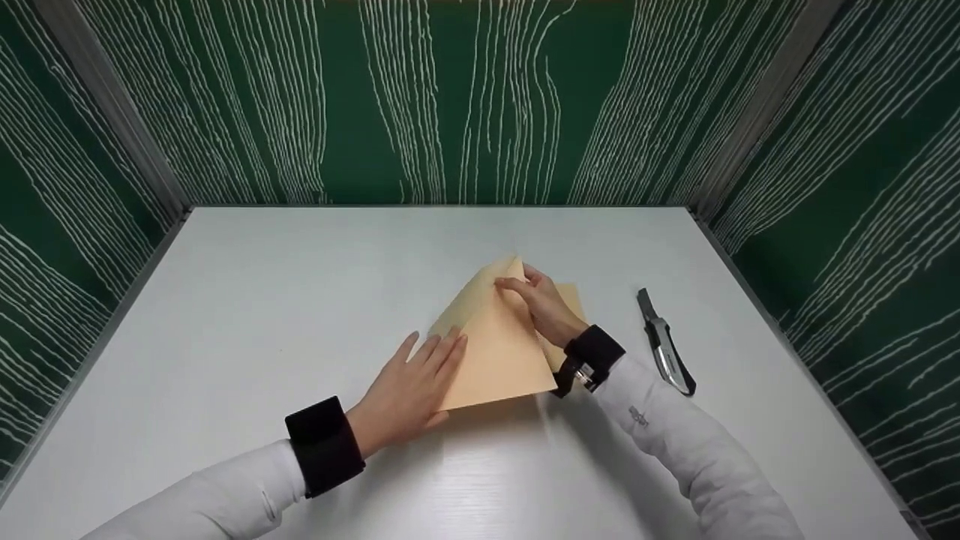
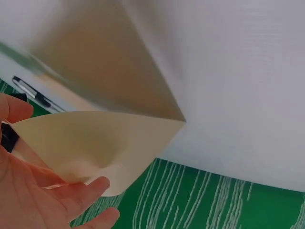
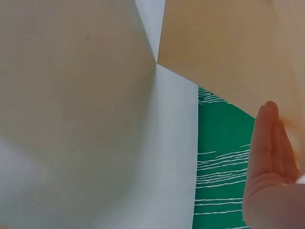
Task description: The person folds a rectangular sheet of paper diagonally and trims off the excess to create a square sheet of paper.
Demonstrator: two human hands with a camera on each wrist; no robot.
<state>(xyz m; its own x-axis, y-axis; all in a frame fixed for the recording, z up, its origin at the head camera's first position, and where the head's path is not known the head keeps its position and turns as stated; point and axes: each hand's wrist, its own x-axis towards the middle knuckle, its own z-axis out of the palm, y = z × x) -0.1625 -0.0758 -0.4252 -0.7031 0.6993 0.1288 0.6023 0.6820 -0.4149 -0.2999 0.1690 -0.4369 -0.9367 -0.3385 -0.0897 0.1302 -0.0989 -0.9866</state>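
A pale tan sheet of paper (image 1: 499, 356) is bent over itself above the white table, its upper end raised to a point. My right hand (image 1: 546, 302) pinches the sheet by its raised far edge, thumb on the near face. On the sheet's left side, my left hand (image 1: 409, 386) rests with straight fingers against the paper, thumb near the lower edge. A second tan piece (image 1: 571, 300) shows partly behind the right hand; whether it belongs to the same sheet I cannot tell. The left wrist view shows the bent paper (image 2: 109, 138) narrowing to a corner.
A utility knife (image 1: 666, 343) with a silver and black handle lies on the white table (image 1: 300, 292), right of the paper. Green walls (image 1: 607, 90) with white wavy lines enclose the table's back and sides.
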